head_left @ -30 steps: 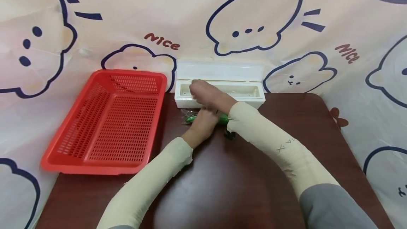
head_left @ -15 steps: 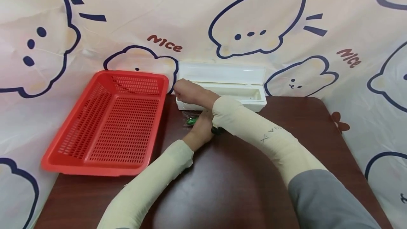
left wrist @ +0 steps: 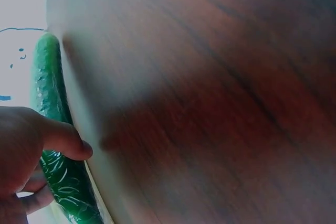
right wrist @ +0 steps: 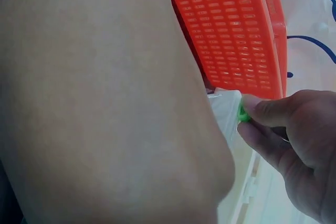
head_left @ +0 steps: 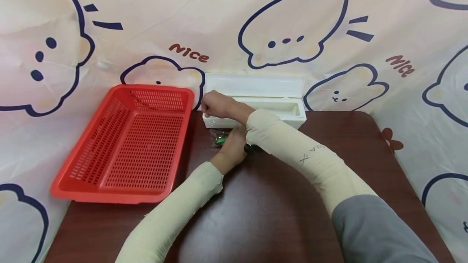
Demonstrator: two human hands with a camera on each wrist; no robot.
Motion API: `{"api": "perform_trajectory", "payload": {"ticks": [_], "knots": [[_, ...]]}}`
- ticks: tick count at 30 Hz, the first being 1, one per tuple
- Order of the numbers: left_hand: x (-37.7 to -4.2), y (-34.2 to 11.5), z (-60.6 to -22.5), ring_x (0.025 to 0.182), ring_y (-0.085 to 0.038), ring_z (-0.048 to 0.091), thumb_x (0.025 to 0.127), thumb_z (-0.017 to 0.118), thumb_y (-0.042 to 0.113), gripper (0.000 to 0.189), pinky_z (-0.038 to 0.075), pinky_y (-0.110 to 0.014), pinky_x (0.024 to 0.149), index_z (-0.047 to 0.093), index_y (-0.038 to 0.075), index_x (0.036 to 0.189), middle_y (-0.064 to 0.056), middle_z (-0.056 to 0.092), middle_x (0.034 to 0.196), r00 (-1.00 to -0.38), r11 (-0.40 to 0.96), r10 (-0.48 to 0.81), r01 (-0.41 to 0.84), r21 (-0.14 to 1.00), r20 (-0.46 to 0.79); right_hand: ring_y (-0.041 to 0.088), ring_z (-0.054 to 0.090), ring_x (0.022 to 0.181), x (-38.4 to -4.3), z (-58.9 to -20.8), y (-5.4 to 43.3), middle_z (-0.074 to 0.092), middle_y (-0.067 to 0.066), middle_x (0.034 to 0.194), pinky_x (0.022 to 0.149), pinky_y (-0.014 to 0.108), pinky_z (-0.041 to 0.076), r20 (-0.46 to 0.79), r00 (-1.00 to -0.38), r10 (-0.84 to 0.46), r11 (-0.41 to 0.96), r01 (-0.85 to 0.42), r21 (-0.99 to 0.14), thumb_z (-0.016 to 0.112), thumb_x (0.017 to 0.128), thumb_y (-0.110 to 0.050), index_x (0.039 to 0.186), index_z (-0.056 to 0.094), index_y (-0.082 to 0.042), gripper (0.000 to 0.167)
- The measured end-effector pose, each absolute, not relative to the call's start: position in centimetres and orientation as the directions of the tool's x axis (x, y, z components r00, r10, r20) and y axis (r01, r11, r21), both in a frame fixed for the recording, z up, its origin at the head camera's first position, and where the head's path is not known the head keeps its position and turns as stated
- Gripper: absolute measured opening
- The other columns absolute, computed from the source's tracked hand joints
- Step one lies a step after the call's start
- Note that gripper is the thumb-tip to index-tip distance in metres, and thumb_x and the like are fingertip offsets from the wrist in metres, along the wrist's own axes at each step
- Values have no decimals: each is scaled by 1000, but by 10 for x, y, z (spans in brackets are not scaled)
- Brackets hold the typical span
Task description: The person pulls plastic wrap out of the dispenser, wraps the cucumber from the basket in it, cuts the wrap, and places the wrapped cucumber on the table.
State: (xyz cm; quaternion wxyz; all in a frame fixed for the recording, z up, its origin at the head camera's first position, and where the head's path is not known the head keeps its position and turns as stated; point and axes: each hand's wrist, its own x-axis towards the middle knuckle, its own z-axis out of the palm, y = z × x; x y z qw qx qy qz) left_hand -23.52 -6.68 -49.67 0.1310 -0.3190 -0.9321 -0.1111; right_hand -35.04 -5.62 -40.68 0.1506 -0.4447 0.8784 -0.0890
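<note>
My left hand (head_left: 234,145) holds a green cucumber (left wrist: 47,74) in clear plastic film, its thumb and fingers around it in the left wrist view. One end of the cucumber shows in the head view; my hand and right forearm hide the rest. At the left end of a long white box (head_left: 292,122), my right hand (head_left: 219,104) pinches a small green piece (right wrist: 243,111) between thumb and finger. The box's lid (head_left: 256,84) stands raised at the back. Some clear film (right wrist: 226,106) hangs beside the green piece. My right arm crosses above my left hand.
A red perforated basket (head_left: 178,145) stands on the left of the dark brown table (head_left: 263,214), close to the box. Behind lies a patterned wall covering (head_left: 219,19). A small black object (head_left: 250,148) shows under my right wrist.
My right hand has moved left along the white box to its left end and now stays there. The left hand has kept its place on the cucumber.
</note>
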Motion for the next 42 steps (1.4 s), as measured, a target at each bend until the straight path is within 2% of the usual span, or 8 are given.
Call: {"api": "perform_trajectory", "payload": {"ticks": [3,6,10,16,21,30,37,42], "knots": [[-234,-68,-496,115,-35,59,86,67,2,42,47,-47,102,61,-1,127,-20,63,123,-786,771,553,609,186,277,15,60,80,-351,-407,-57,71,4,83,77,25,51,-174,-535,-827,562,-774,-292,65,94,-1,86,76,-5,14],[-233,-69,-496,118,-35,57,84,67,-1,47,45,-47,107,58,-2,130,-22,60,127,-801,768,539,595,236,261,13,43,66,-350,-406,-58,49,-2,61,62,22,36,-151,-501,-852,523,-806,-278,59,90,4,63,62,-9,30],[-234,-69,-496,119,-36,57,85,65,-2,46,44,-47,109,57,-3,130,-23,59,128,-807,764,529,587,266,263,14,30,63,-351,-407,-58,29,-5,56,59,24,25,-133,-476,-869,494,-825,-275,55,87,6,55,45,-16,40],[-236,-70,-497,116,-34,57,77,70,0,53,45,-44,105,57,-1,128,-20,60,128,-818,784,534,574,237,214,14,30,63,-353,-409,-58,31,-4,59,60,24,26,-123,-449,-885,465,-836,-291,54,88,6,59,51,-13,35],[-237,-69,-495,113,-31,58,74,73,2,55,47,-42,97,58,-1,127,-18,61,124,-789,783,568,606,143,235,13,45,67,-354,-409,-55,52,-3,66,63,22,37,-137,-465,-874,484,-819,-309,59,92,3,75,71,-6,23],[-236,-71,-497,116,-31,58,78,72,-1,55,48,-45,101,57,2,131,-19,59,129,-798,781,562,598,177,217,13,41,64,-351,-408,-58,46,-4,60,61,24,34,-162,-484,-860,511,-818,-265,58,91,2,68,66,-8,27],[-239,-66,-495,103,-26,60,87,70,10,31,53,-37,85,63,2,116,-13,61,117,-774,803,593,588,-97,224,20,68,94,-354,-404,-49,76,8,101,87,30,55,-192,-489,-851,526,-787,-323,66,98,-10,105,78,-3,16],[-241,-60,-499,99,-28,62,88,70,10,26,54,-40,83,63,6,113,-11,64,113,-738,788,615,572,-227,277,27,64,120,-354,-399,-14,69,14,126,107,37,49,-119,-576,-809,578,-743,-338,64,101,-17,126,70,-1,30]]}}
